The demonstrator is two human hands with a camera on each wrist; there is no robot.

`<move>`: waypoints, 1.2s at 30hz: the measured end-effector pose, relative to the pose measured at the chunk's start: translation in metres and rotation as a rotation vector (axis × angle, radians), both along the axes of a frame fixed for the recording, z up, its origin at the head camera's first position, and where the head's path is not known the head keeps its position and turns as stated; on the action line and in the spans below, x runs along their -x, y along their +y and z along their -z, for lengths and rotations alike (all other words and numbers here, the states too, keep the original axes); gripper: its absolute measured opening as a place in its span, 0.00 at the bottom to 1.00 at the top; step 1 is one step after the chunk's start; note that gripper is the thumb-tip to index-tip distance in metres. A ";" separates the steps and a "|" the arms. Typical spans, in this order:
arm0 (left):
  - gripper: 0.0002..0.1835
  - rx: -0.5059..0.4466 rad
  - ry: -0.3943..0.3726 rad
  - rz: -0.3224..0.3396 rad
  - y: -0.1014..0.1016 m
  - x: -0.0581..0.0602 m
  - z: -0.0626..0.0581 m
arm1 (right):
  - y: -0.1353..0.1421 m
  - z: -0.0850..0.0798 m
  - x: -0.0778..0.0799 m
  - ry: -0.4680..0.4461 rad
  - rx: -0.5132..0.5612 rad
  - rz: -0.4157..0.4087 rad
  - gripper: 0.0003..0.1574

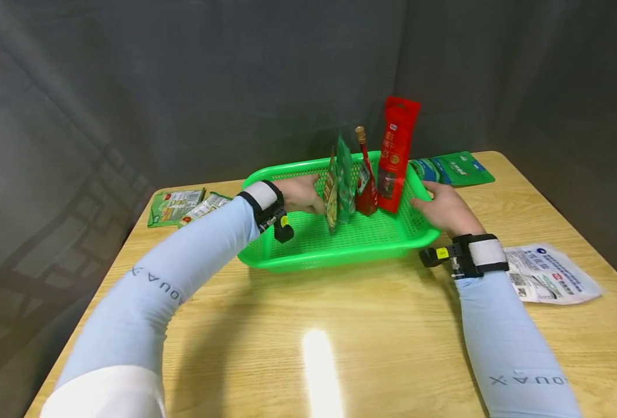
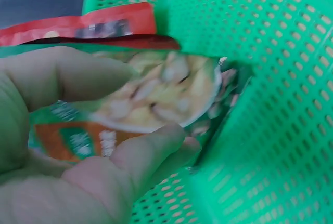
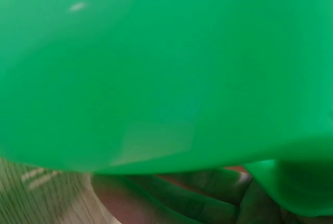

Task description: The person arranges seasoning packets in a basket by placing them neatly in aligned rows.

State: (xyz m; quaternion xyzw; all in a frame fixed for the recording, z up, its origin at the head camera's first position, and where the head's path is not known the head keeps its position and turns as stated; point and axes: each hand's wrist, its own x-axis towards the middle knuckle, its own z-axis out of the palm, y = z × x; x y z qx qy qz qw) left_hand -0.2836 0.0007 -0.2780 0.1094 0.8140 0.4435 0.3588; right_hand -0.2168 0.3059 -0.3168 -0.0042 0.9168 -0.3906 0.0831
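A green perforated plastic basket (image 1: 334,251) sits toward the back of the table. My left hand (image 1: 303,193) reaches inside it, thumb and fingers against the printed face of a food packet (image 2: 161,91) that stands on edge. Both thumb and fingers appear on the packet's near side. Behind that packet stand a green packet (image 1: 344,180), a red pouch or bottle with a gold cap (image 1: 367,188) and a tall red packet (image 1: 398,151). My right hand (image 1: 446,208) holds the basket's right end, its fingers (image 3: 208,190) curled beneath the rim.
Left of the basket lie a green packet (image 1: 175,206) and another packet (image 1: 209,206), partly hidden by my left arm. Flat green and blue packets (image 1: 454,169) lie behind the right end. A white printed bag (image 1: 554,276) rests on the wooden table (image 1: 392,325) beside my right wrist.
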 end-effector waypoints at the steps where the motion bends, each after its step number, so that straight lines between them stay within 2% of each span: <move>1: 0.55 0.002 0.011 0.001 -0.003 0.000 -0.002 | 0.000 0.000 0.000 -0.002 -0.001 0.001 0.46; 5: 0.52 -0.068 -0.002 -0.021 -0.020 0.000 -0.010 | 0.001 0.000 0.001 -0.006 -0.009 0.003 0.47; 8: 0.50 -0.118 -0.009 -0.043 -0.035 -0.005 -0.017 | 0.001 -0.001 0.001 -0.006 -0.012 0.002 0.47; 13: 0.47 -0.153 0.058 -0.067 -0.062 -0.014 -0.027 | 0.003 -0.001 0.001 -0.008 -0.013 0.002 0.47; 17: 0.43 -0.172 0.123 -0.102 -0.082 -0.019 -0.027 | 0.005 0.000 0.001 -0.006 -0.015 0.000 0.47; 21: 0.41 -0.190 0.208 -0.145 -0.102 -0.026 -0.021 | 0.008 0.001 0.002 -0.002 -0.011 0.000 0.47; 24: 0.38 -0.214 0.305 -0.193 -0.114 -0.033 -0.015 | 0.010 0.001 0.001 -0.004 -0.003 0.002 0.47; 28: 0.34 -0.174 0.468 -0.264 -0.126 -0.044 -0.005 | 0.013 0.001 0.000 -0.007 0.003 0.005 0.47; 30: 0.32 -0.140 0.523 -0.310 -0.129 -0.049 0.000 | 0.015 0.001 0.000 -0.005 0.003 0.008 0.47; 33: 0.33 -0.115 0.543 -0.372 -0.132 -0.054 0.009 | 0.019 0.000 -0.001 0.001 -0.004 0.007 0.47; 36: 0.35 -0.123 0.509 -0.390 -0.131 -0.056 0.017 | 0.022 0.000 -0.002 0.005 -0.006 0.005 0.46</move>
